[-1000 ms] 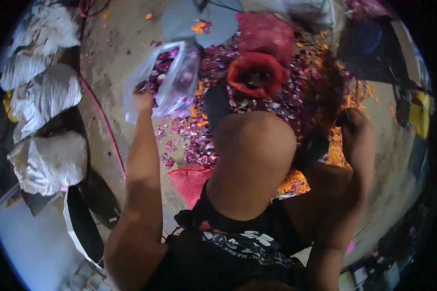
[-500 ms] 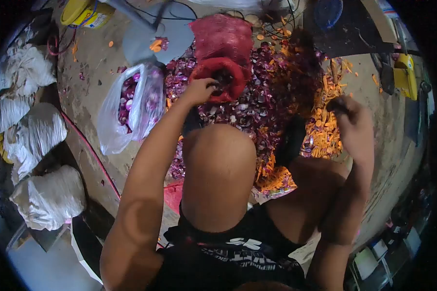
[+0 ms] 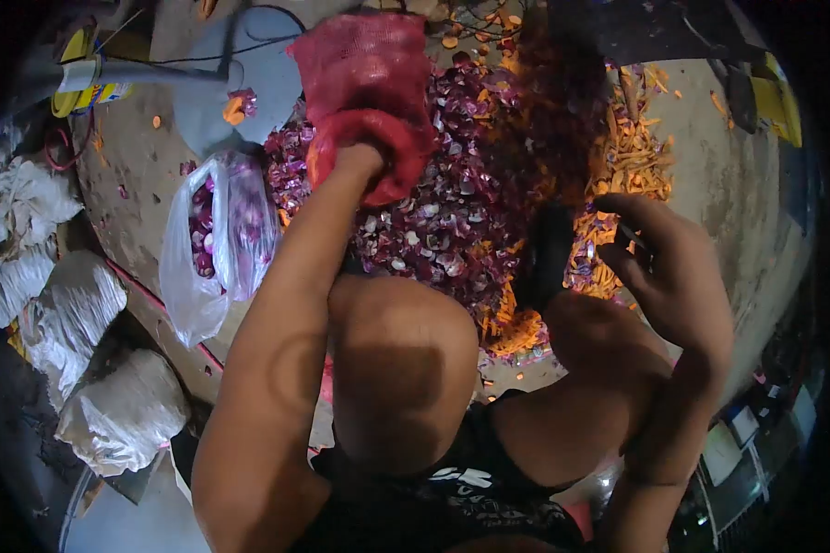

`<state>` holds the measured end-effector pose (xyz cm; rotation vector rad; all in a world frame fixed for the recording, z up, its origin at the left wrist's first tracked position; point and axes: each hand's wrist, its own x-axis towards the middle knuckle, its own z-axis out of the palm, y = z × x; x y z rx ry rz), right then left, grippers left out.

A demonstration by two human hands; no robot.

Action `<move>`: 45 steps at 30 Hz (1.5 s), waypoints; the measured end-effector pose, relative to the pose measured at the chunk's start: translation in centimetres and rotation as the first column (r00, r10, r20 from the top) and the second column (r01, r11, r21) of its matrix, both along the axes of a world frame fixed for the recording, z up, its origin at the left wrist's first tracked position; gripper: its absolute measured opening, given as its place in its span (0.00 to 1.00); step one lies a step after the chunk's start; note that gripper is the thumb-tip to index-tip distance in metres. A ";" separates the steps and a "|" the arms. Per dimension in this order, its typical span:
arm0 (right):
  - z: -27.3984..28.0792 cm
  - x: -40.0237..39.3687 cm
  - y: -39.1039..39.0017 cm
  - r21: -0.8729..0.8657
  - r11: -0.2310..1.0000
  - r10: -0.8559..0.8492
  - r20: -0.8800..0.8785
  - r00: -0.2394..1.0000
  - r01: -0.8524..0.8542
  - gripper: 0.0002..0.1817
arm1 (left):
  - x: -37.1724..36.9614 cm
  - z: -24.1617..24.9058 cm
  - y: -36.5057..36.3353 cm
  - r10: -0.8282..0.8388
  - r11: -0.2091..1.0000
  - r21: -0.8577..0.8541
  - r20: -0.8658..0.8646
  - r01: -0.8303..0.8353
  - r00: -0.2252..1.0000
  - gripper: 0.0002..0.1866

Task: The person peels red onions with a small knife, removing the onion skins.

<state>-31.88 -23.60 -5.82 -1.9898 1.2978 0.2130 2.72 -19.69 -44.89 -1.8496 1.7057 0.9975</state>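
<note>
My left hand (image 3: 366,158) reaches down into the open mouth of a red mesh sack (image 3: 364,64); its fingers are hidden inside. The sack's rim is rolled back around my wrist, and its bulging body lies on the floor. My right hand (image 3: 669,258) hangs over the carrot peelings (image 3: 632,170), fingers curled, with a small dark sliver showing between thumb and forefinger; I cannot tell what it is. Purple onion skins (image 3: 433,230) are heaped between my knees and beyond. Left of the sack stands a clear plastic bag (image 3: 194,304) of peeled purple onions.
A grey round lid-like disc (image 3: 198,106) carries a few scraps. At the back left is a yellow bucket (image 3: 78,69). White sacks (image 3: 124,415) line the left side, near a red hose (image 3: 138,286). A yellow container (image 3: 776,109) is at the far right.
My left hand has gone from the sack's rim into its mouth. My right hand has come slightly nearer and lower in view. The whole view has shifted a little.
</note>
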 end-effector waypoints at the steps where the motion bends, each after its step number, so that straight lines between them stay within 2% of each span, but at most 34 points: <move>1: 0.1 0.0 -0.1 -0.006 1.000 0.010 0.005 1.000 -0.010 0.20 | 0.2 -0.3 0.4 0.005 1.000 -0.013 0.009 -0.005 1.000 0.22; 5: 0.3 -0.2 0.5 -0.038 0.999 0.023 0.048 0.999 -0.021 0.21 | 0.0 0.0 3.3 0.025 0.998 -0.061 0.046 -0.022 0.999 0.21; 8: 0.3 -0.3 1.7 -0.093 0.994 0.059 0.103 0.993 -0.049 0.21 | -0.9 7.5 2.7 0.098 0.993 0.069 0.037 -0.101 0.994 0.26; 11: 0.4 -0.7 3.7 -0.166 0.982 0.116 0.126 0.985 -0.094 0.22 | 2.0 8.2 4.2 0.275 0.952 -0.094 -0.158 -0.291 0.948 0.35; 14: 0.9 -0.1 5.8 -0.206 0.968 0.178 0.161 0.971 -0.143 0.23 | 2.3 13.2 6.6 0.365 0.783 -0.224 -0.590 -0.580 0.720 0.45; 17: 1.1 1.1 8.0 -0.248 0.962 0.161 0.163 0.973 -0.117 0.23 | 0.5 22.2 7.9 0.338 0.749 -0.140 -0.760 -0.648 0.554 0.46; 20: 0.8 2.7 10.1 -0.395 0.914 0.209 0.268 0.941 -0.091 0.22 | -0.6 30.7 8.9 0.240 0.738 -0.243 -0.777 -0.629 0.581 0.44; 21: 1.2 3.4 11.1 -0.391 0.920 0.188 0.340 0.921 -0.043 0.23 | -0.3 31.3 8.9 0.039 0.706 -0.430 -0.769 -0.562 0.638 0.42; 24: 3.6 5.7 13.8 -0.376 0.921 0.143 0.563 0.814 0.099 0.25 | -4.0 42.6 11.7 0.036 0.701 -0.439 -0.766 -0.563 0.642 0.38; 25: 4.5 6.2 14.8 -0.369 0.916 0.133 0.645 0.752 0.154 0.27 | -4.0 43.7 11.8 0.042 0.697 -0.482 -0.711 -0.531 0.701 0.35; 27: 6.5 6.8 16.3 -0.361 0.908 0.162 0.770 0.617 0.212 0.31 | -5.2 46.5 12.9 -0.008 0.653 -0.537 -0.710 -0.534 0.704 0.33; 28: 7.2 7.0 16.7 -0.363 0.901 0.160 0.784 0.600 0.235 0.31 | -6.0 47.8 13.5 -0.034 0.633 -0.561 -0.708 -0.532 0.705 0.32; 31: 9.0 6.9 17.2 -0.358 0.888 0.150 0.818 0.555 0.288 0.32 | -8.4 49.9 14.7 -0.148 0.564 -0.643 -0.696 -0.519 0.702 0.29; 33: 10.0 6.5 17.4 -0.349 0.892 0.150 0.828 0.541 0.288 0.33 | -9.3 50.5 15.1 -0.144 0.550 -0.614 -0.738 -0.566 0.659 0.29; 36: 8.5 6.4 16.6 -0.201 0.940 0.064 0.896 0.438 0.275 0.32 | -10.4 50.1 15.4 -0.110 0.520 -0.588 -0.765 -0.619 0.634 0.29; 40: 7.2 5.5 17.1 -0.127 0.957 -0.011 0.883 0.469 0.262 0.32 | -11.4 47.0 15.5 -0.016 0.496 -0.475 -0.842 -0.727 0.539 0.29; 41: 6.5 5.4 17.3 -0.095 0.963 -0.037 0.880 0.473 0.252 0.32 | -11.6 46.1 15.8 0.008 0.487 -0.513 -0.806 -0.707 0.591 0.28; 42: 5.8 5.1 17.4 -0.063 0.968 -0.063 0.877 0.477 0.244 0.32 | -11.7 45.3 16.0 0.034 0.497 -0.503 -0.804 -0.708 0.594 0.29; 43: 5.4 4.8 17.2 -0.132 0.960 -0.051 0.782 0.621 0.245 0.34 | -11.7 44.3 16.0 0.057 0.508 -0.491 -0.800 -0.707 0.597 0.29; 44: 4.9 4.5 17.4 -0.084 0.965 -0.092 0.780 0.618 0.249 0.35 | -11.8 43.5 16.1 0.084 0.521 -0.477 -0.797 -0.708 0.599 0.29; 45: 5.2 4.4 17.9 -0.037 0.967 -0.132 0.777 0.615 0.253 0.35 | -11.9 43.1 16.2 0.113 0.504 -0.540 -0.733 -0.675 0.671 0.29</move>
